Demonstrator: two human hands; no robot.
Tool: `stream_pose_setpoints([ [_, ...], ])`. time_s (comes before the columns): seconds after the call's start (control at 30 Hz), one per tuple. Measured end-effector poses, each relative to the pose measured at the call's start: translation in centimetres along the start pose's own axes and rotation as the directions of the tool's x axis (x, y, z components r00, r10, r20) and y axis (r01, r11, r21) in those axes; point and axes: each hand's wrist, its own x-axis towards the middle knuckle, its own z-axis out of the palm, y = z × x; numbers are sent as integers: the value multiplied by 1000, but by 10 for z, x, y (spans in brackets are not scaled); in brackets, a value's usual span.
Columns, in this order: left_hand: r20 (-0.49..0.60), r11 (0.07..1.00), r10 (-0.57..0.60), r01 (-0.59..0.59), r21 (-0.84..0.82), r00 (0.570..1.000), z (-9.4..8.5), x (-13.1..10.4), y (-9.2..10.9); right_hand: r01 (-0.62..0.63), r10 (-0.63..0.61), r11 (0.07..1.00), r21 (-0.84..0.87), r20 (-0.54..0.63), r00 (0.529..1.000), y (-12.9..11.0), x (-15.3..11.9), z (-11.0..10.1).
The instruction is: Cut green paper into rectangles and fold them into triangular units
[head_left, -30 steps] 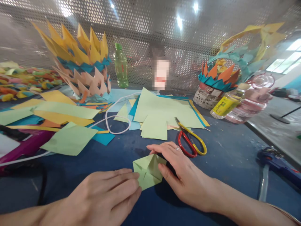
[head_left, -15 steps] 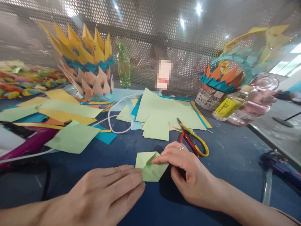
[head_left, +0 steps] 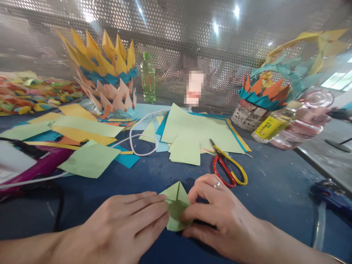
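Observation:
A small piece of folded light-green paper lies in front of me on the dark blue table. It shows a pointed top and a crease running down its middle. My left hand is flat, fingers stretched out and pressed together, with the tips resting on the paper's left edge. From the right, my right hand, with a ring on one finger, pinches the paper's right side between thumb and fingers. Just beyond that hand lie scissors with one red and one yellow handle.
Stacked green sheets lie ahead, and loose coloured papers at left beside a purple glue gun and its white cord. Paper crowns and a green bottle stand behind. At right are a yellow-labelled bottle and a blue glue gun.
The green paper has turned, so a pointed corner now faces away from me. My right hand has gone from a finger pressing on its middle to pinching its right side. The left stays flat.

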Motion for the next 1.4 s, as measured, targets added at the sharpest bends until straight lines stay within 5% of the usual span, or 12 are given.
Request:
stream_pose_setpoints([
  [0.3,39,999,37,-37,2,999,-1,0,2,-228,211,939,256,91,973,11,1,1],
  [0.53,-6,998,53,-53,35,999,1,-1,5,-386,388,904,181,29,921,-3,9,10],
  [0.9,-13,997,41,-42,-59,999,-4,8,-1,-458,459,878,137,24,888,-7,13,16],
  [1.27,169,941,-259,288,-179,951,2,11,-12,-460,466,878,133,-17,885,-5,12,16],
  [1.4,31,916,-298,295,-272,954,-6,19,-20,-457,461,880,133,-1,887,-5,12,16],
])
